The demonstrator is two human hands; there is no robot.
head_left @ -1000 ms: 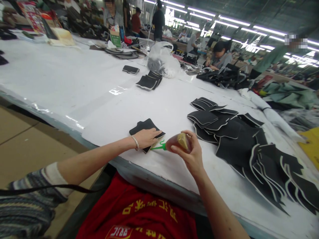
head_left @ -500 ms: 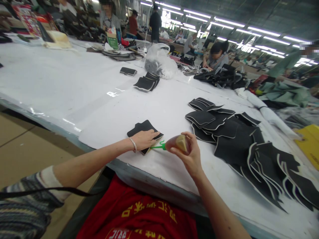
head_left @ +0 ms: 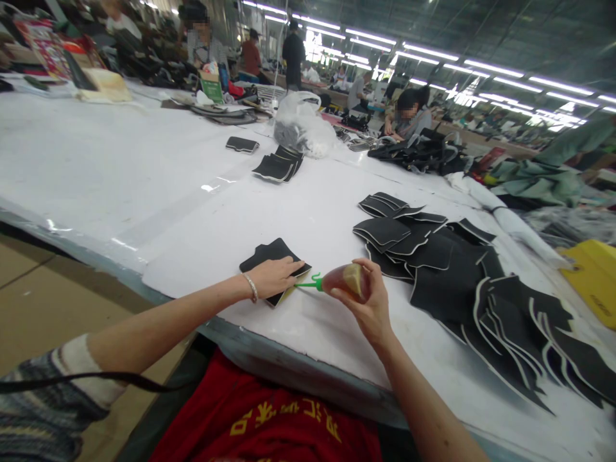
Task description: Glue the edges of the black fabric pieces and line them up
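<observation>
Under my left hand (head_left: 273, 277) lies a black leather-like piece (head_left: 262, 255) with a notched outline, close to the table's front edge. The palm rests on it and the fingers are stretched out flat. My right hand (head_left: 368, 301) is wrapped round a squeeze bottle (head_left: 344, 282) of amber liquid, tipped nearly level. Its green nozzle (head_left: 308, 283) points left, and the tip is at the right edge of the black piece, beside my left fingers. Whether the tip touches the piece I cannot tell.
A large spread pile of black pieces (head_left: 433, 263) lies to the right. Farther back are a small stack of pieces (head_left: 279, 164), a single piece (head_left: 242, 144) and a clear plastic bag (head_left: 305, 125). A yellow item (head_left: 594, 279) sits at far right. People work in the background.
The camera view has shifted slightly. My right hand still holds the bottle with its nozzle by the piece's edge, and my left hand stays flat on the piece.
</observation>
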